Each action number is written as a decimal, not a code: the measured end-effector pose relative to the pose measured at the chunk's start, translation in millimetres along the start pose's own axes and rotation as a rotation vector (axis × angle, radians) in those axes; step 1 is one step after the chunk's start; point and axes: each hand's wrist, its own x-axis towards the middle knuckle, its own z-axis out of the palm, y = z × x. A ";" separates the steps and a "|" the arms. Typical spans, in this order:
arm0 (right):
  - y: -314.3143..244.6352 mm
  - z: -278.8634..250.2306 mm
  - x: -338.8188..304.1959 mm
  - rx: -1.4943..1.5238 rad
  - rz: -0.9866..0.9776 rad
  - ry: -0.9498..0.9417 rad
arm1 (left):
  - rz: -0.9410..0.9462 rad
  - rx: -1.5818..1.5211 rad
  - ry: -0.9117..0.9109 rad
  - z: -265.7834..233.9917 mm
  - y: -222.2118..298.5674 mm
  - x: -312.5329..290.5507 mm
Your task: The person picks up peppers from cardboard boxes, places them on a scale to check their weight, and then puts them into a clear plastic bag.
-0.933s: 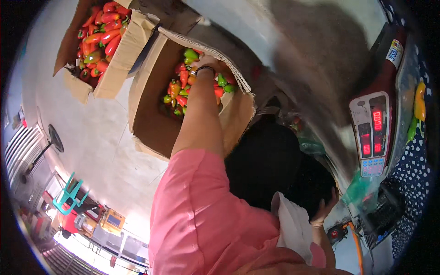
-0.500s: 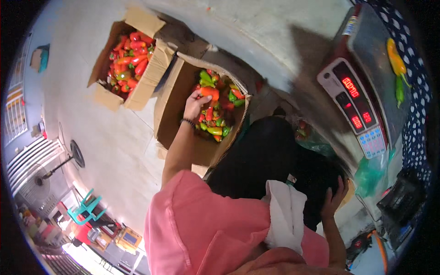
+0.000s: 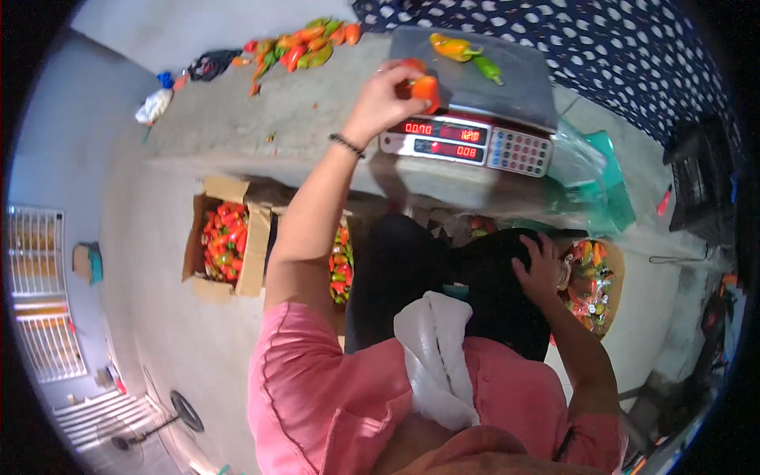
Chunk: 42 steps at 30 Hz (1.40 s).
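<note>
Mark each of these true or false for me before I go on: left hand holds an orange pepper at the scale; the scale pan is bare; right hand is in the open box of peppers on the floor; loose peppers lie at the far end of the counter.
1. The left hand holds an orange pepper at the digital scale. True.
2. The scale pan is bare. False: a yellow-orange pepper and a green pepper lie on it.
3. The right hand is in the open box of peppers. False: it rests on a black bag.
4. Loose peppers lie on the counter. True.
</note>
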 end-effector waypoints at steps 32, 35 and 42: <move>-5.9 -10.6 -5.8 0.096 0.031 0.116 | -0.015 0.920 -0.039 101.9 27.6 36.5; -7.9 -14.4 -5.9 0.096 0.058 0.090 | -0.068 0.921 -0.043 103.3 30.0 34.0; -4.3 -10.5 -5.9 0.119 0.035 0.116 | -0.169 0.871 -0.003 98.7 19.6 28.9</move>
